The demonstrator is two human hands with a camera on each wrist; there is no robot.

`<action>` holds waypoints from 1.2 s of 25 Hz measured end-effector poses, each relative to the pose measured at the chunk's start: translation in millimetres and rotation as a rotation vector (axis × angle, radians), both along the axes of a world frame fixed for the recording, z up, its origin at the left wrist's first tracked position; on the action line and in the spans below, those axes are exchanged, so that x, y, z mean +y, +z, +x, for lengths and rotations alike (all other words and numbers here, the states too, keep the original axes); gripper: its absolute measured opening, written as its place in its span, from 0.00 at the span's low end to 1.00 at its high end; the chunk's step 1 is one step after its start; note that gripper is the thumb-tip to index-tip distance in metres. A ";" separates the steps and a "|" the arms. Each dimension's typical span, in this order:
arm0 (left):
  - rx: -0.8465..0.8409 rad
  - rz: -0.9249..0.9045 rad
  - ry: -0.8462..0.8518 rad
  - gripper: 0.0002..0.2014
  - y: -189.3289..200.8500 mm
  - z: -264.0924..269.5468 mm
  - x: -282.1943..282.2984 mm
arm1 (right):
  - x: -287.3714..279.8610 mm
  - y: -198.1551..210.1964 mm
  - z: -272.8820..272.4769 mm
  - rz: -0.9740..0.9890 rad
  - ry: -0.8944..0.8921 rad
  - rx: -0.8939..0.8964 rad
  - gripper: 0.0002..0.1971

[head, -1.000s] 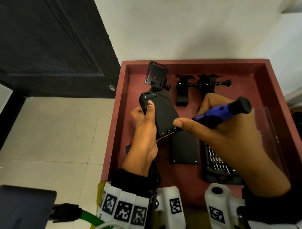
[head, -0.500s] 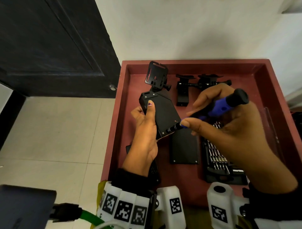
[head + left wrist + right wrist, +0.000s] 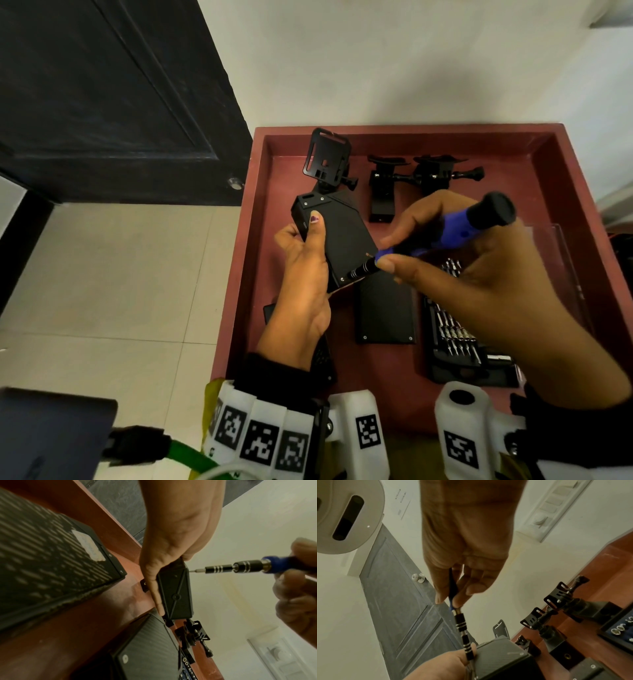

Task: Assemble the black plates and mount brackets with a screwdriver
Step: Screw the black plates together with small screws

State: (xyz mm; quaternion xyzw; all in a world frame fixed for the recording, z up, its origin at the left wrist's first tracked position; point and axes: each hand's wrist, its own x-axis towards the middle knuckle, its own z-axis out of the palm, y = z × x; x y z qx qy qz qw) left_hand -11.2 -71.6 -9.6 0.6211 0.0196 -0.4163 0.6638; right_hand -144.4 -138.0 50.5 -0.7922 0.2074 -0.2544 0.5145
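Head view: my left grip (image 3: 303, 274) holds the black box (image 3: 342, 246); my right grip (image 3: 455, 270) holds the screwdriver (image 3: 445, 236), tip touching it.

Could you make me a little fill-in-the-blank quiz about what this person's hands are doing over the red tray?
1. The right hand holds a screwdriver whose grip is ____ in colour.
2. The left hand holds up a black box with a ____ mounted at its far end.
3. The screwdriver's tip meets the box at its ____ end.
4. The screwdriver bit case lies in the red ____.

Missing words: blue; bracket; near; tray
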 end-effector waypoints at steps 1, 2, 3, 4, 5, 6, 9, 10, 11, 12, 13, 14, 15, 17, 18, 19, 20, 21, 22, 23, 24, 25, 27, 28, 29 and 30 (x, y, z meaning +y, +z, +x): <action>-0.008 0.006 0.000 0.13 1.1 -1.5 -0.5 | 2.0 0.0 2.0 -0.060 -0.053 0.014 0.11; -0.017 0.011 0.004 0.13 1.7 -2.5 -0.7 | 3.6 -0.3 3.7 -0.099 -0.094 0.028 0.14; -0.029 0.013 0.008 0.12 2.2 -2.8 -1.0 | 5.0 0.1 5.2 -0.108 -0.116 0.037 0.16; -0.042 0.007 0.015 0.12 1.8 -2.6 -0.9 | 5.9 0.3 5.7 -0.099 -0.112 0.036 0.17; -0.047 -0.001 0.018 0.12 0.9 -2.4 -0.7 | 6.6 1.1 5.3 -0.066 -0.081 0.030 0.16; -0.033 -0.012 0.016 0.12 0.1 -2.1 -0.6 | 5.8 1.7 3.6 -0.016 -0.032 0.025 0.16; 0.019 -0.030 0.008 0.12 -1.5 -0.3 0.0 | 0.5 4.0 -2.3 0.124 0.109 0.044 0.15; 0.015 -0.023 0.005 0.13 -2.3 0.8 0.3 | -0.3 3.6 -2.8 0.108 0.103 0.040 0.14; 0.010 -0.019 -0.001 0.13 -2.2 0.7 -0.1 | 0.1 3.1 -2.2 0.052 0.060 0.035 0.13; 0.000 -0.015 -0.005 0.13 -2.9 0.2 -0.2 | 1.4 2.4 -0.7 -0.022 -0.003 0.035 0.12; -0.015 -0.007 -0.007 0.13 -2.9 -1.2 -0.5 | 3.3 2.0 1.3 -0.082 -0.063 0.047 0.13; -0.037 -0.002 0.000 0.13 -2.8 -2.1 -0.5 | 5.4 1.7 3.1 -0.111 -0.102 0.059 0.15; -0.059 0.001 0.012 0.13 -2.2 -2.4 -0.5 | 7.3 1.8 4.4 -0.106 -0.112 0.062 0.17; -0.055 -0.010 0.022 0.12 -2.2 -1.5 -0.2 | 9.0 2.0 4.6 -0.015 -0.038 0.040 0.17; -0.030 -0.017 0.013 0.12 -2.3 -0.8 0.1 | 8.1 2.0 3.2 0.027 0.016 0.037 0.18; -0.005 -0.018 0.008 0.12 -0.8 -0.6 -0.2 | 6.3 2.3 1.5 0.056 0.062 0.044 0.19; 0.004 -0.021 0.006 0.12 -1.6 0.3 0.2 | 3.6 2.5 -0.2 0.072 0.093 0.053 0.19; 0.011 -0.022 0.010 0.12 -1.0 0.9 0.5 | 1.5 2.8 -0.8 0.070 0.102 0.056 0.17; 0.012 -0.023 0.013 0.13 -1.2 1.4 0.2 | 1.0 2.9 -0.6 0.039 0.083 0.048 0.15; 0.012 -0.019 0.009 0.13 -0.2 1.2 0.3 | 1.7 2.3 0.3 -0.012 0.034 0.039 0.13; 0.005 -0.014 0.001 0.14 -1.2 0.8 0.3 | 3.4 2.1 1.4 -0.072 -0.033 0.039 0.14; -0.001 -0.002 -0.005 0.14 -0.6 0.0 0.0 | 5.6 2.2 3.4 -0.118 -0.096 0.049 0.15; -0.022 0.008 0.001 0.14 0.0 -0.9 0.3 | 9.9 3.0 6.8 -0.133 -0.159 0.052 0.15; -0.034 0.006 0.003 0.13 -2.1 0.0 0.9 | 10.6 2.7 7.3 -0.106 -0.144 0.043 0.14; -0.029 0.002 0.010 0.13 -2.6 0.3 0.9 | 10.2 3.0 7.0 -0.061 -0.100 0.037 0.14; -0.016 -0.003 0.009 0.13 -2.5 1.1 1.0 | 8.3 3.1 6.0 -0.021 -0.047 0.042 0.15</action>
